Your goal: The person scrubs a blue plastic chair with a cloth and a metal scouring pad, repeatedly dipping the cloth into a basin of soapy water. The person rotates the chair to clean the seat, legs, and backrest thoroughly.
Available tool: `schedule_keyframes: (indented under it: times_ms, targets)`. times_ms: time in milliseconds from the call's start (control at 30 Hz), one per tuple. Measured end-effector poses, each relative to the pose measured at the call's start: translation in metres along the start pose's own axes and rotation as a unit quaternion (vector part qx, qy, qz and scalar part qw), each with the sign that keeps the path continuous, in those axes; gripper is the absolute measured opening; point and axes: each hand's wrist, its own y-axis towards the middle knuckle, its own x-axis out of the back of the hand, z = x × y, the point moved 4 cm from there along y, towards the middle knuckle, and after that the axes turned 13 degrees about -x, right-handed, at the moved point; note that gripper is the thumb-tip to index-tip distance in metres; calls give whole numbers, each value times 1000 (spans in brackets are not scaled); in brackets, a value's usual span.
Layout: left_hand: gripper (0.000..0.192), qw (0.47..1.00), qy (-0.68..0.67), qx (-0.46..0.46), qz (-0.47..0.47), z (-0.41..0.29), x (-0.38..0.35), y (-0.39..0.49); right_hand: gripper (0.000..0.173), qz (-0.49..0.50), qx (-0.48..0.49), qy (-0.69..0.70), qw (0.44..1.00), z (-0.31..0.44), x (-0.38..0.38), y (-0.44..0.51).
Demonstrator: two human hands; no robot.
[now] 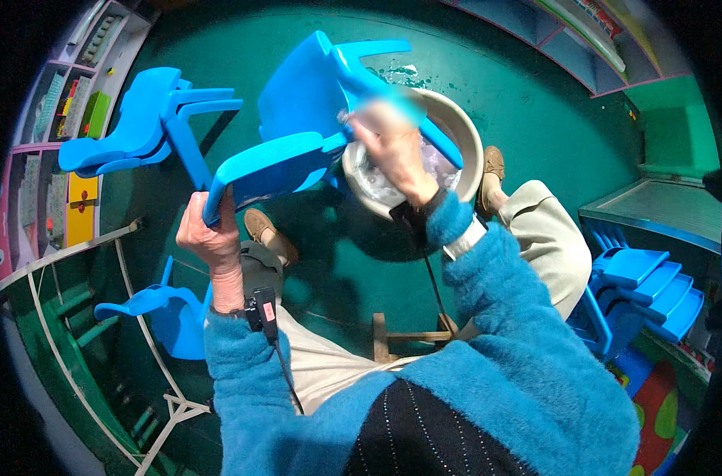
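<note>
A blue plastic child's chair point(301, 89) is tipped over in front of me, its legs pointing away and to the right. My left hand point(209, 229) grips the near edge of one of its panels, thumb and fingers on either side. My right hand point(397, 157) is at the chair's legs, above a round beige basin point(473, 128) of sudsy water. A blur covers its fingers, so whether they hold something cannot be made out. One chair leg slants across the basin's opening.
Another blue chair point(141, 125) lies at the left, and one point(170, 315) stands by a white metal frame point(75, 250). Stacked blue chairs point(646, 279) are at the right. Shelves point(51, 131) line the left side. Water drops wet the green floor point(510, 65). A wooden stool point(391, 337) is below me.
</note>
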Motion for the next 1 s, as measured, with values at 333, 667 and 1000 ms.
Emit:
schedule_keyframes:
  times_ms: [333,667,1000]
  targets:
    - [33,1000,-4,-5,-10,-6,-5,4,26,17,86,-68,994,-37,-16,26]
    - [32,1000,15,8,-12,-12,-5,1,17,43,126,-200,971,-38,-33,47]
    - [35,1000,4,25,-2,-6,-3,0,33,0,134,-104,986,-19,-11,-2]
